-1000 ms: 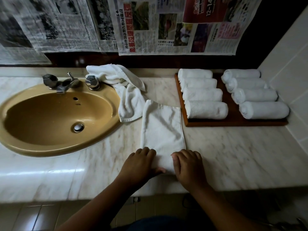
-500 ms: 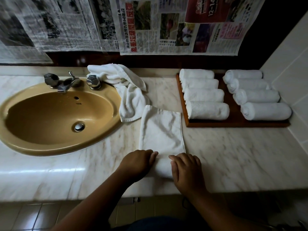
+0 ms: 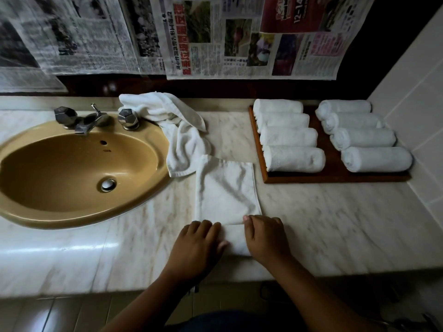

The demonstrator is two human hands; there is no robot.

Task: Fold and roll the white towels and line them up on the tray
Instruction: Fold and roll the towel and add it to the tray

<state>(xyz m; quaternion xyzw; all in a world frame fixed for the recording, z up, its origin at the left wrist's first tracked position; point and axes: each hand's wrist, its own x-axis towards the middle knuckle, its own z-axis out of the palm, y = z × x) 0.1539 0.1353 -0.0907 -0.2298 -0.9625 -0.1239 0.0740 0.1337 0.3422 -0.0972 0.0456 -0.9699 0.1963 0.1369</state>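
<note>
At the far left a mustard-coloured sink (image 3: 72,168) is set into the marble counter (image 3: 335,224), with a metal tap (image 3: 90,121) and two knobs at its back rim. Just right of the knobs a loose white towel (image 3: 178,133) lies crumpled, one end draped over the sink's edge. In front of it a folded towel (image 3: 225,188) lies flat on the counter as a long strip, its far corner touching the loose one and its near end turned up into a short roll. The left hand (image 3: 196,245) and right hand (image 3: 266,238) sit side by side on that roll near the counter's front edge, fingers curled over it and pressing down, with a strip of the roll showing between them. Further right, a wooden tray (image 3: 335,176) sits against the tiled wall (image 3: 412,92) and carries eight rolled towels (image 3: 293,159) in two columns of four, each roll touching its neighbour. Sheets of newspaper (image 3: 239,37) hang along the back wall – above the whole counter
</note>
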